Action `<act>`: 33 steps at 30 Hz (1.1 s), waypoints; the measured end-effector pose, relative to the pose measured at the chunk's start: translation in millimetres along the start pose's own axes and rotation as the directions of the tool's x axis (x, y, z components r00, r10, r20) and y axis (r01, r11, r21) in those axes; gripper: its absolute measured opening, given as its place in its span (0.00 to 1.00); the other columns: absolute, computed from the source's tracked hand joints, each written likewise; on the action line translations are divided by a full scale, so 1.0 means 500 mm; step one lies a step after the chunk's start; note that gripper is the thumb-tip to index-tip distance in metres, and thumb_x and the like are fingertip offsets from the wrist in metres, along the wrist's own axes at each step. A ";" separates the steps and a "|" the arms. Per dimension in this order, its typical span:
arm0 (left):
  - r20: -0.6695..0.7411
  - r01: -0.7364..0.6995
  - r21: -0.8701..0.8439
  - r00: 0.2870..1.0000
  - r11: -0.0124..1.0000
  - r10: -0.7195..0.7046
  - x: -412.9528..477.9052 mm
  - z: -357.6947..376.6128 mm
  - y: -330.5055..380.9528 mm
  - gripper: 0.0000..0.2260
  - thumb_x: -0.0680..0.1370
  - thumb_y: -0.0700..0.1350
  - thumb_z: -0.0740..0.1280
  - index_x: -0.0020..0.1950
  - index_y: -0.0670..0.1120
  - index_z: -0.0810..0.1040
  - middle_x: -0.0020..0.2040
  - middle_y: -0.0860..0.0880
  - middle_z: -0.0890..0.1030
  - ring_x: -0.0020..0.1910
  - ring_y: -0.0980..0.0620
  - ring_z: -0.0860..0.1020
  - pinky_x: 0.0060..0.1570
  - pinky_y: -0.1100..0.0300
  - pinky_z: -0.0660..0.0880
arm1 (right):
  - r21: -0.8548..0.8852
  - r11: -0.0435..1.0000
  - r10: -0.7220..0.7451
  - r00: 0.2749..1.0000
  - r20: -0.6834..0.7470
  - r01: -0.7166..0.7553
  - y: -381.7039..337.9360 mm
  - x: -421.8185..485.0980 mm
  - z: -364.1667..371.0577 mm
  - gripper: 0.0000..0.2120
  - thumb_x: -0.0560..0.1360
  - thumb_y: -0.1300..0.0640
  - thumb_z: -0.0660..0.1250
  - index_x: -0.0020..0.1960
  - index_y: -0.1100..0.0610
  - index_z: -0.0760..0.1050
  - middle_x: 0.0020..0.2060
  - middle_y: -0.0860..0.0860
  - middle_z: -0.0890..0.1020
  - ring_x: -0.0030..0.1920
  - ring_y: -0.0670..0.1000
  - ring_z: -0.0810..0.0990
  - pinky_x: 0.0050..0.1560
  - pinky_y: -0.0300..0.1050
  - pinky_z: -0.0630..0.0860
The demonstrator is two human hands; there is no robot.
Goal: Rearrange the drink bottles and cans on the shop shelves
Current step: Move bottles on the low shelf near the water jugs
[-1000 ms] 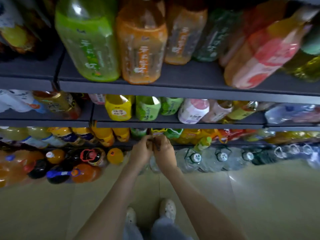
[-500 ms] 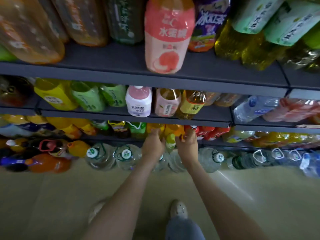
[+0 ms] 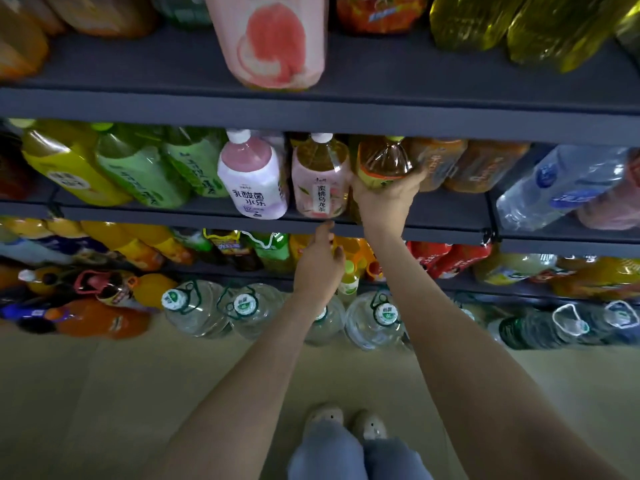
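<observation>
Label "蜜桃乌龙茶" marks the pink bottle (image 3: 320,183) just left of the right hand (image 3: 384,202), which grips an amber drink bottle (image 3: 382,161); the left hand (image 3: 320,268) is loose, empty.

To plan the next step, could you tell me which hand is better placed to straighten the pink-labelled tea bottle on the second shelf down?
Probably the left hand: it is open, holding nothing, just below the pink-labelled tea bottle. The right hand grips the amber bottle beside it.

the shelves (image 3: 346,123) look like matt dark-grey painted metal — flat, dull. the amber tea bottle (image 3: 382,161) is clear glossy plastic, creased at the shoulder; the water jugs (image 3: 197,313) likewise. the floor (image 3: 104,393) is smooth with a dull sheen — the trousers (image 3: 325,455) soft blue-grey cloth.
</observation>
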State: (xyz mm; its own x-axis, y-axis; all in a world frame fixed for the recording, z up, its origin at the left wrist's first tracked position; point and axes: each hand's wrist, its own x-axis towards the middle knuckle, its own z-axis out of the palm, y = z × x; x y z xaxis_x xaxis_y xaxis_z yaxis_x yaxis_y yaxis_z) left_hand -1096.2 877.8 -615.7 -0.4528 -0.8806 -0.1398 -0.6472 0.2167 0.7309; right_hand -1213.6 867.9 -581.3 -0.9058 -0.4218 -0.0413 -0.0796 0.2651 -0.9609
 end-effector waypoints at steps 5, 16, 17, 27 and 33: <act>-0.074 -0.020 -0.116 0.997 0.993 0.011 0.001 -0.027 0.077 0.24 0.75 0.40 0.66 0.70 0.43 0.65 0.64 0.42 0.74 0.60 0.43 0.74 0.54 0.54 0.71 | -0.064 0.998 0.015 1.000 -0.025 -0.017 -0.006 -0.014 -0.042 0.42 0.63 0.45 0.77 0.67 0.58 0.57 0.60 0.54 0.73 0.59 0.54 0.74 0.57 0.45 0.73; 0.524 -0.177 0.055 0.843 0.983 0.122 -0.126 -0.137 0.332 0.44 0.63 0.53 0.78 0.71 0.48 0.56 0.60 0.46 0.76 0.56 0.45 0.78 0.49 0.56 0.76 | -0.200 0.966 0.178 0.983 0.052 -0.165 -0.202 -0.190 -0.375 0.35 0.60 0.48 0.80 0.56 0.56 0.63 0.49 0.49 0.77 0.48 0.50 0.78 0.46 0.42 0.72; 0.525 -0.198 0.040 0.838 0.979 0.148 -0.139 -0.151 0.362 0.43 0.63 0.53 0.78 0.70 0.48 0.57 0.58 0.46 0.77 0.55 0.45 0.78 0.49 0.55 0.76 | -0.223 0.961 0.182 0.982 0.058 -0.165 -0.228 -0.193 -0.398 0.35 0.60 0.48 0.80 0.56 0.57 0.63 0.49 0.49 0.77 0.48 0.50 0.78 0.47 0.43 0.72; 0.486 -0.555 0.083 0.747 0.827 0.453 -0.265 -0.169 0.743 0.35 0.67 0.55 0.74 0.67 0.46 0.62 0.60 0.43 0.77 0.60 0.40 0.75 0.50 0.56 0.71 | -0.155 0.985 0.053 0.993 -0.104 -0.069 -0.432 -0.165 -0.721 0.34 0.61 0.52 0.80 0.53 0.55 0.59 0.50 0.51 0.75 0.55 0.54 0.78 0.44 0.37 0.66; 0.428 -0.621 0.025 0.715 0.784 0.553 -0.321 -0.064 0.927 0.38 0.65 0.57 0.74 0.69 0.52 0.59 0.62 0.47 0.75 0.59 0.44 0.76 0.53 0.52 0.74 | -0.080 0.995 -0.068 0.985 -0.158 0.056 -0.439 -0.091 -0.917 0.35 0.62 0.51 0.80 0.57 0.51 0.58 0.51 0.49 0.76 0.50 0.47 0.77 0.46 0.34 0.69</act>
State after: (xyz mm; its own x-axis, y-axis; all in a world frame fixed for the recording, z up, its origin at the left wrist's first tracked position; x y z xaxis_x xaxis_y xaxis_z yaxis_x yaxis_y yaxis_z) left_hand -1303.9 1106.3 -233.3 -0.9441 -0.3290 0.0180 -0.2411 0.7269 0.6430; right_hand -1346.0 1226.5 -243.2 -0.9527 -0.2961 0.0682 -0.1632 0.3094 -0.9368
